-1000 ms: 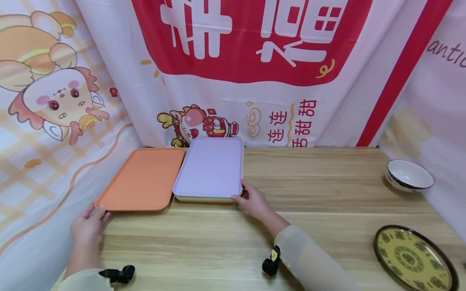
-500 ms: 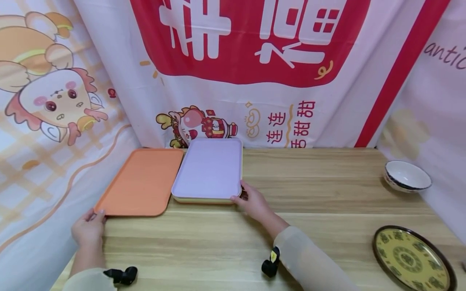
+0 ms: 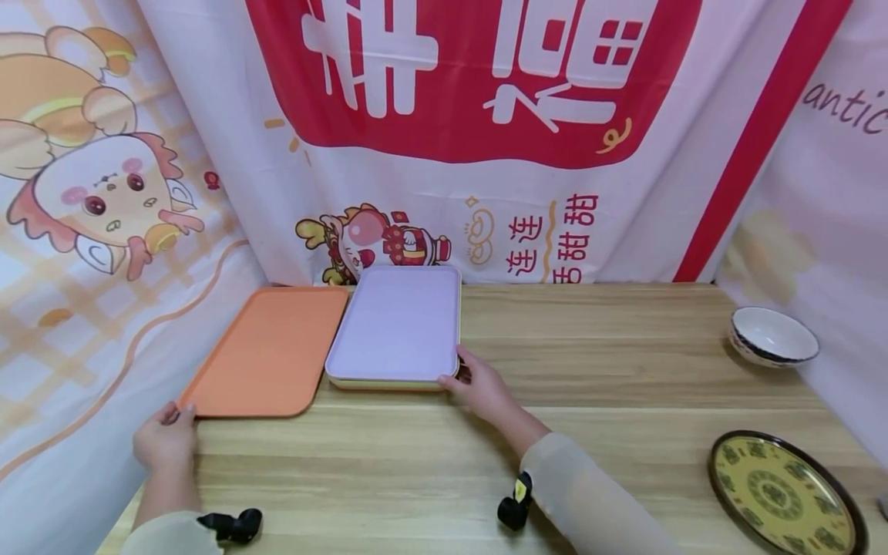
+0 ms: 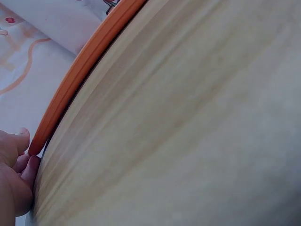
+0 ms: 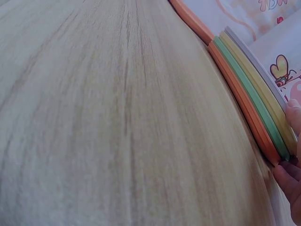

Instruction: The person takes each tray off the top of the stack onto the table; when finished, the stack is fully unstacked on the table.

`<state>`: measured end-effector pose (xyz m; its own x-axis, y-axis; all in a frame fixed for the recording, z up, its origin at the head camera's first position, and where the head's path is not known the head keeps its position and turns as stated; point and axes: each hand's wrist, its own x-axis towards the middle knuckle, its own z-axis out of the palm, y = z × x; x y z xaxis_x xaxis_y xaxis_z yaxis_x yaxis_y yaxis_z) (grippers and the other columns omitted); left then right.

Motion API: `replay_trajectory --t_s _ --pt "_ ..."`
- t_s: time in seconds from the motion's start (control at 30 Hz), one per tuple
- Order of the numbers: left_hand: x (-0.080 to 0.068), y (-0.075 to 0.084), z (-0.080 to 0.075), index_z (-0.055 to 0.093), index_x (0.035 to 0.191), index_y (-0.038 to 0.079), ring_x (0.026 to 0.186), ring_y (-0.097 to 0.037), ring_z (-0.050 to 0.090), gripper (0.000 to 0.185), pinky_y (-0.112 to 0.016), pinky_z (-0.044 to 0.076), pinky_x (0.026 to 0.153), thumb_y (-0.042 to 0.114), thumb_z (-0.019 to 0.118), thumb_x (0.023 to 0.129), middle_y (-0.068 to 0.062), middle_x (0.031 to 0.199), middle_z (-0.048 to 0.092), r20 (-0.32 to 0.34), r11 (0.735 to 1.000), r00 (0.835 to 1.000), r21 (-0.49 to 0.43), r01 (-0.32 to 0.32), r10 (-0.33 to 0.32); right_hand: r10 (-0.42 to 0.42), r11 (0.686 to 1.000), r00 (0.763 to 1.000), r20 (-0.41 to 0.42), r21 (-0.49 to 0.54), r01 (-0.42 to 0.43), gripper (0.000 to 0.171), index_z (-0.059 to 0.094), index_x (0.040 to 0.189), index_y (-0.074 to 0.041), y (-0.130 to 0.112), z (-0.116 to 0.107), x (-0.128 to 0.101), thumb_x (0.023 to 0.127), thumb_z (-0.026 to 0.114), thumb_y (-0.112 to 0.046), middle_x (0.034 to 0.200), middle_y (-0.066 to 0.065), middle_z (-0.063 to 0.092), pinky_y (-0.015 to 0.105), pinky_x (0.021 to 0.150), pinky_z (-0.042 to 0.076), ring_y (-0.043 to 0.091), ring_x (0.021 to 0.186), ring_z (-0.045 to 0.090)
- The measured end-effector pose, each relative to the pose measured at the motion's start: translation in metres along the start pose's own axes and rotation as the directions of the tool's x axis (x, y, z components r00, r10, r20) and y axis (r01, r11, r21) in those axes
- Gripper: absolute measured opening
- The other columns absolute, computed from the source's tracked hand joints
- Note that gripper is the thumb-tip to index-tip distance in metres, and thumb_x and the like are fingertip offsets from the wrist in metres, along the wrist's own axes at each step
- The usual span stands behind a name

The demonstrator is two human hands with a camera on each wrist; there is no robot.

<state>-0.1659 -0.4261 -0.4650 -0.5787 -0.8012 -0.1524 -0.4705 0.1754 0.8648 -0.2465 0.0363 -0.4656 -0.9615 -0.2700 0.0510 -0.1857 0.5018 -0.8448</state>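
Since a second ago the orange tray (image 3: 267, 351) has slid a little nearer the person, its near left corner now right at the table's front edge, and the left hand (image 3: 163, 443) has drawn back with it. That hand's fingers (image 4: 27, 165) are curled about the corner, thumb on the rim as the left wrist view shows, so it pinches the tray there. The right hand (image 3: 484, 388) sits at the near right corner of the stack of trays (image 3: 395, 327), fingers (image 5: 289, 176) hooked under the bottom edge and thumb against the lilac top one; the right wrist view shows lilac, yellow, green and orange layers. Both trays lie with their long sides running away from the person toward the printed cloth (image 3: 486, 116) at the back, the orange one just left of the stack and touching it or nearly so. Each hand is nearest its own tray. Well off to the right on the table (image 3: 590, 370) stand a white bowl (image 3: 772, 337) and a patterned yellow plate (image 3: 787, 493).
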Motion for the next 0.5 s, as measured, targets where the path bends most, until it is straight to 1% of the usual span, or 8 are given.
replay_trajectory --t_s 0.07,0.13,0.17,0.23,0.3,0.33,0.4,0.5 --pt "0.000 0.000 -0.001 0.045 0.146 0.008 0.082 0.016 0.043 0.058 0.002 0.042 0.077 0.035 0.055 0.096 -0.010 0.141 0.053 0.007 1.000 1.000 -0.005 0.009 -0.009 0.007 1.000 1.000 -0.002 -0.002 -0.007 0.077 0.035 0.151 -0.001 0.000 0.000 0.000 0.091 0.070 -0.033 0.143 0.020 0.053 0.040 0.105 0.052 0.027 0.122 0.060" --pt "-0.001 -0.001 -0.001 0.043 0.147 0.008 0.090 0.011 0.050 0.060 -0.002 0.045 0.085 0.037 0.056 0.096 -0.009 0.143 0.052 0.017 1.000 1.000 -0.009 0.016 -0.015 0.011 1.000 1.000 -0.007 0.002 -0.011 0.077 0.035 0.151 -0.002 0.000 0.001 0.001 0.090 0.070 -0.033 0.143 0.019 0.053 0.040 0.105 0.051 0.027 0.122 0.060" --pt "-0.001 0.000 -0.001 0.042 0.148 0.008 0.098 0.005 0.054 0.061 -0.006 0.047 0.092 0.037 0.055 0.096 -0.010 0.145 0.051 0.023 1.000 1.000 -0.007 0.015 -0.015 0.015 1.000 1.000 -0.009 0.004 -0.015 0.077 0.035 0.151 -0.002 0.000 0.001 0.001 0.090 0.071 -0.033 0.143 0.019 0.053 0.040 0.106 0.051 0.027 0.122 0.059" --pt "-0.002 0.001 -0.001 0.039 0.149 0.007 0.117 -0.010 0.056 0.064 -0.020 0.046 0.107 0.039 0.054 0.096 -0.014 0.150 0.047 0.036 1.000 0.999 0.004 -0.003 0.002 0.020 1.000 1.000 -0.011 0.005 -0.020 0.077 0.035 0.151 -0.003 0.000 0.001 0.001 0.090 0.071 -0.034 0.144 0.019 0.052 0.040 0.106 0.051 0.026 0.122 0.059" --pt "-0.004 0.002 -0.001 0.034 0.151 0.005 0.134 -0.024 0.046 0.066 -0.035 0.039 0.118 0.040 0.051 0.097 -0.019 0.153 0.040 0.042 0.999 0.999 0.004 -0.032 0.032 0.017 1.000 1.000 -0.012 0.007 -0.017 0.077 0.035 0.151 -0.003 0.000 0.001 0.001 0.090 0.071 -0.033 0.144 0.019 0.052 0.040 0.106 0.051 0.027 0.122 0.059" --pt "-0.006 0.004 0.000 0.033 0.151 0.005 0.139 -0.029 0.042 0.067 -0.038 0.036 0.120 0.040 0.050 0.098 -0.020 0.154 0.039 0.037 0.999 0.998 0.004 -0.048 0.047 0.014 1.000 1.000 -0.013 0.006 -0.014 0.077 0.035 0.151 -0.002 0.000 0.000 0.001 0.090 0.071 -0.033 0.144 0.019 0.052 0.041 0.106 0.051 0.027 0.122 0.059" --pt "-0.011 0.008 0.002 0.029 0.153 0.006 0.143 -0.033 0.036 0.067 -0.041 0.033 0.122 0.039 0.050 0.098 -0.020 0.156 0.034 0.035 0.997 0.997 -0.023 -0.071 0.071 0.011 1.000 1.000 -0.011 0.006 -0.011 0.076 0.035 0.151 -0.002 -0.001 0.000 0.000 0.090 0.071 -0.033 0.143 0.019 0.053 0.041 0.106 0.051 0.027 0.122 0.059" --pt "-0.023 0.017 0.007 0.030 0.153 0.006 0.141 -0.033 0.039 0.066 -0.038 0.035 0.121 0.037 0.051 0.098 -0.021 0.155 0.036 0.005 0.990 0.992 -0.063 -0.129 0.130 0.008 1.000 1.000 -0.010 0.007 -0.008 0.076 0.035 0.150 -0.002 0.000 0.000 0.000 0.090 0.071 -0.033 0.143 0.020 0.053 0.040 0.105 0.052 0.027 0.122 0.060"
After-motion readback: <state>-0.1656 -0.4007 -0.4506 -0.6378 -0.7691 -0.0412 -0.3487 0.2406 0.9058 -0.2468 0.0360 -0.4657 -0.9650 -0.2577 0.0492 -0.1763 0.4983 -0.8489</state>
